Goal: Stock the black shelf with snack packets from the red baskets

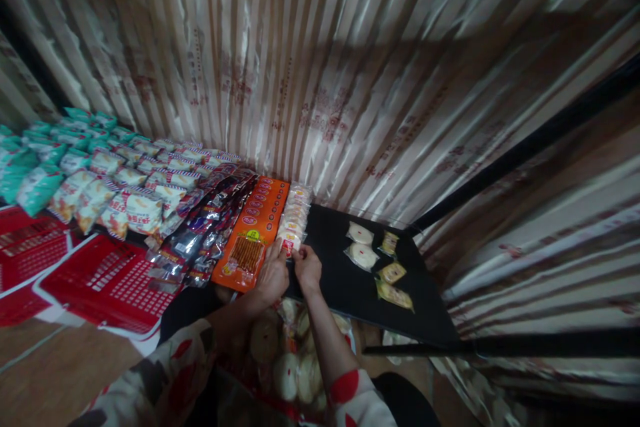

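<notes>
A row of small clear-wrapped white snack packets (296, 210) runs from the curtain toward me. At its near end is a packet with a red and white label (289, 245). My left hand (273, 276) grips that packet from the left, beside the large orange snack bag (247, 250). From the right, my right hand (307, 269) pinches the same packet, its fingers curled; the fingertips are partly hidden. To the right, round white wrapped crackers (362, 255) and several small yellow packets (395, 295) lie on the black shelf (335, 277).
Dark shiny snack packs (210, 227), white chip bags (143, 213) and teal bags (43, 183) fill the left side. Red baskets (107, 280) stand below. Beneath my arms a bag of round wrapped crackers (295, 373) lies open. A striped curtain (280, 67) and black bar (525, 140) border the shelf.
</notes>
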{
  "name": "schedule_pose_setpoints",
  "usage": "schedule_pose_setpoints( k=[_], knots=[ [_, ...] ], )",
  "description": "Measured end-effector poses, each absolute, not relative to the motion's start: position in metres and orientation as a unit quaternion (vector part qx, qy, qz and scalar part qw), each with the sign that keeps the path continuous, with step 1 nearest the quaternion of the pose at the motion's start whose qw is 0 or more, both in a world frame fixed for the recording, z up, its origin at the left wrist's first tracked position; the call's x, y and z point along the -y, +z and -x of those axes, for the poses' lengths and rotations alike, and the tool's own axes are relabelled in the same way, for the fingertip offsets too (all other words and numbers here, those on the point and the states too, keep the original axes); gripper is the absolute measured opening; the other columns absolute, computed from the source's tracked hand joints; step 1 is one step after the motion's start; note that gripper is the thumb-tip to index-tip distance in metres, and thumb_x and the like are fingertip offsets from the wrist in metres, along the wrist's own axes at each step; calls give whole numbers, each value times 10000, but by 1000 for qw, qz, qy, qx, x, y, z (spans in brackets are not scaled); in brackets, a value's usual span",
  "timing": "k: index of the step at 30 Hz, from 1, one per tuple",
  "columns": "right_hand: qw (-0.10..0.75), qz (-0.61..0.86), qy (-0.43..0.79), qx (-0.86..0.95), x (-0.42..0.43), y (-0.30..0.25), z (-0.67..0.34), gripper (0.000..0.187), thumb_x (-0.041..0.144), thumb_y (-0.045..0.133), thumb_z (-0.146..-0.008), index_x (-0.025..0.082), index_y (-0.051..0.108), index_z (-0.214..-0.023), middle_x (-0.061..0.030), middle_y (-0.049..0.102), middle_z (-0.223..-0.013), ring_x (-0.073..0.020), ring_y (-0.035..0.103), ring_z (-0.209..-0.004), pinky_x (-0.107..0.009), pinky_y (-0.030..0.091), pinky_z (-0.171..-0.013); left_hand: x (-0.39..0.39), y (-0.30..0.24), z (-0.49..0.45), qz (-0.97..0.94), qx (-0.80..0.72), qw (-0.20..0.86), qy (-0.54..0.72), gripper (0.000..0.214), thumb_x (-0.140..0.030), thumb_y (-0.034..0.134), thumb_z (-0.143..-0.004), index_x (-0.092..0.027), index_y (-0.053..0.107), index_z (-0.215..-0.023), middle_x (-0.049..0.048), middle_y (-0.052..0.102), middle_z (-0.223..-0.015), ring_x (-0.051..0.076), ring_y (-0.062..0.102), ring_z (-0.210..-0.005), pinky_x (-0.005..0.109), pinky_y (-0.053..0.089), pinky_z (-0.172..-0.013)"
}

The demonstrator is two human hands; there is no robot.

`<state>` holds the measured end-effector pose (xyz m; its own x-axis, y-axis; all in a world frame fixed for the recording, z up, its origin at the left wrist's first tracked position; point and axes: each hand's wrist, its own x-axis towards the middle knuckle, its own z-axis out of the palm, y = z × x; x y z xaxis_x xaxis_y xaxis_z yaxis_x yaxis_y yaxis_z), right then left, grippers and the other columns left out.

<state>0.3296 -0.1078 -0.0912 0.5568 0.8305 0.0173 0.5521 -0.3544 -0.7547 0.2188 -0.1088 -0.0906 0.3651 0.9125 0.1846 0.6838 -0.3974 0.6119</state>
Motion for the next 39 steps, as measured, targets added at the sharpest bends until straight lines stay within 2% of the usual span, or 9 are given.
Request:
schedule_pose_setpoints(
  k=[6,14,21,26,30,32,35,39],
  knots=[
    [370,801,182,434,103,-92,-332,170,326,559,-742,208,650,-824,-18,647,-722,-157,584,-656,-240,401,-602,106,-88,-222,-798,-508,206,253,520,-42,411,-739,-71,498,-1251,156,407,-1396,280,342,-1298,429,290,-1083],
    [392,787,171,445,104,-101,-327,256,261,533,-750,149,619,-964,-73,649,-831,-174,596,-748,-261,450,-690,107,-94,-224,-816,-496,183,235,497,-52,387,-766,-40,487,-1253,166,394,-1407,266,296,-1331,429,304,-1088],
    [442,771,141,436,119,-108,-317,420,247,518,-724,93,562,-1113,-162,585,-1064,-214,568,-914,-325,456,-808,115,-103,-220,-827,-471,172,252,478,-75,386,-808,-33,451,-1280,177,361,-1427,265,236,-1364,436,284,-1103],
    [487,749,115,434,148,-105,-304,374,230,441,-744,107,577,-1071,-148,574,-1072,-206,543,-967,-325,443,-848,138,-104,-213,-835,-442,175,276,325,-147,440,-847,-98,566,-1142,157,442,-1363,263,354,-1288,435,350,-1057],
    [498,732,107,452,183,-112,-292,323,229,369,-785,134,612,-976,-114,611,-962,-190,564,-897,-323,442,-844,172,-112,-202,-839,-414,174,307,276,-176,423,-881,-140,595,-1094,114,586,-1167,223,503,-1102,380,437,-968],
    [497,717,127,473,202,-121,-287,312,220,353,-787,145,624,-922,-100,632,-912,-186,578,-863,-320,451,-833,190,-120,-194,-841,-397,168,327,274,-182,413,-891,-136,595,-1091,107,614,-1089,212,531,-1027,370,455,-931],
    [478,709,163,491,229,-139,-278,310,199,350,-771,175,641,-876,-76,656,-887,-181,590,-869,-310,455,-848,214,-134,-179,-858,-375,168,308,270,-185,432,-882,-136,594,-1091,103,617,-1084,217,537,-1017,384,445,-929],
    [382,750,223,491,255,-161,-270,378,185,328,-798,169,639,-1013,-83,670,-1004,-178,602,-943,-300,447,-879,234,-153,-162,-880,-369,198,225,322,-184,493,-828,-137,584,-1133,99,601,-1173,231,536,-1077,366,408,-980]
  ],
)
